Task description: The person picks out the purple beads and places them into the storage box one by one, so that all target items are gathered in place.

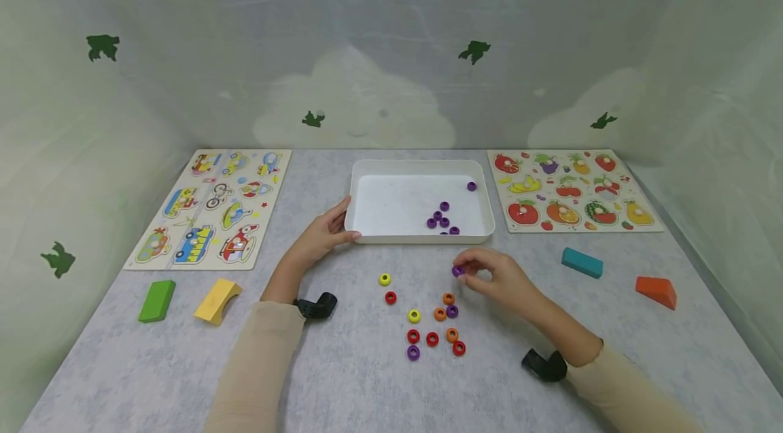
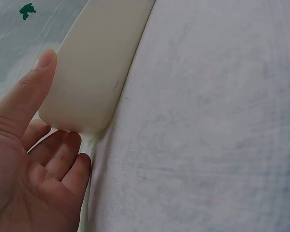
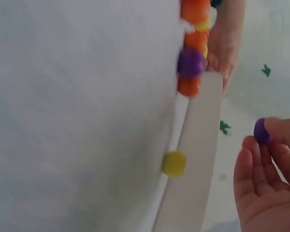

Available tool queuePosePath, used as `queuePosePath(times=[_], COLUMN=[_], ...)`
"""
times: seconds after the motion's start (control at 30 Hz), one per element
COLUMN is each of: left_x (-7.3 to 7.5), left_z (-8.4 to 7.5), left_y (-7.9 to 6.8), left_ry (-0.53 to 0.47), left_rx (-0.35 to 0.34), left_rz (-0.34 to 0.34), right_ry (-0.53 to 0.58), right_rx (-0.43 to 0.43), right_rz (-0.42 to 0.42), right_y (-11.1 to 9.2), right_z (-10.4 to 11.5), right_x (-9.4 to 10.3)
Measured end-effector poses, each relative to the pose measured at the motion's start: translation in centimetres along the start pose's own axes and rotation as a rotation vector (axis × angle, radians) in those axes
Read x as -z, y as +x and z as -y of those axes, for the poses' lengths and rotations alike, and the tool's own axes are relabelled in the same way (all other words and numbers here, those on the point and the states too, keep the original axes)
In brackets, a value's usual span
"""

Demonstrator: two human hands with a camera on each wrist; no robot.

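Observation:
My right hand (image 1: 498,280) pinches a purple bead (image 1: 457,271) between thumb and fingertips, just in front of the white tray (image 1: 391,240). The right wrist view also shows that purple bead (image 3: 262,131) held up at the fingertips. At the tray's front left corner, my left hand (image 1: 321,236) grips it, thumb on the front side and fingers along the left side; the left wrist view shows the thumb (image 2: 47,60) against the tray wall. Several purple beads (image 1: 444,206) lie inside the tray, mostly toward its right. On the table before it are loose yellow beads (image 1: 414,316), red beads (image 1: 432,339), orange beads (image 1: 452,335) and purple beads (image 1: 413,353).
A vehicle puzzle board (image 1: 211,209) lies at the left and a fruit puzzle board (image 1: 575,192) at the right. Nearer stand a green block (image 1: 157,301), a yellow arch block (image 1: 217,302), a teal block (image 1: 582,262) and an orange block (image 1: 656,291). A pale curtain (image 1: 391,45) hangs behind.

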State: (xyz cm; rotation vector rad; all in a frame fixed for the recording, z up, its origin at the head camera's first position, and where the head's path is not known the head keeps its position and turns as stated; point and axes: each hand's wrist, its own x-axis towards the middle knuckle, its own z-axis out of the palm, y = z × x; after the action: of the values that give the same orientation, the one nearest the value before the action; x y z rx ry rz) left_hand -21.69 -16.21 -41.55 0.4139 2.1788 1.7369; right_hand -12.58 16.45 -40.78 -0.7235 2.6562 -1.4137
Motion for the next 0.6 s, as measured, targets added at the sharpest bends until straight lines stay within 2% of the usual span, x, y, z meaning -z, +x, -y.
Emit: queuePosePath(times=[0.1, 0.2, 0.27, 0.47, 0.6], left_x=[0.0, 0.0, 0.0, 0.0, -0.1], left_z=[0.0, 0.1, 0.1, 0.0, 0.0], left_y=[0.0, 0.0, 0.0, -0.1, -0.1], left_ry=[-0.004, -0.005, -0.003, 0.006, 0.003], left_rx=[-0.001, -0.001, 0.002, 0.01, 0.007], left_rz=[0.002, -0.001, -0.004, -0.008, -0.011], right_ry=[0.023, 0.03, 0.003, -0.108, -0.135], right_rx=[0.028, 0.016, -0.022, -0.245, -0.328], right_rz=[-0.079, -0.135, -0.147, -0.087, -0.021], right_y=[2.5, 5.1, 6.7, 10.4, 11.5], right_z=[-0.4, -0.8, -1.6, -4.1, -4.9], right_x=[0.8, 1.5, 1.8, 2.0, 1.7])
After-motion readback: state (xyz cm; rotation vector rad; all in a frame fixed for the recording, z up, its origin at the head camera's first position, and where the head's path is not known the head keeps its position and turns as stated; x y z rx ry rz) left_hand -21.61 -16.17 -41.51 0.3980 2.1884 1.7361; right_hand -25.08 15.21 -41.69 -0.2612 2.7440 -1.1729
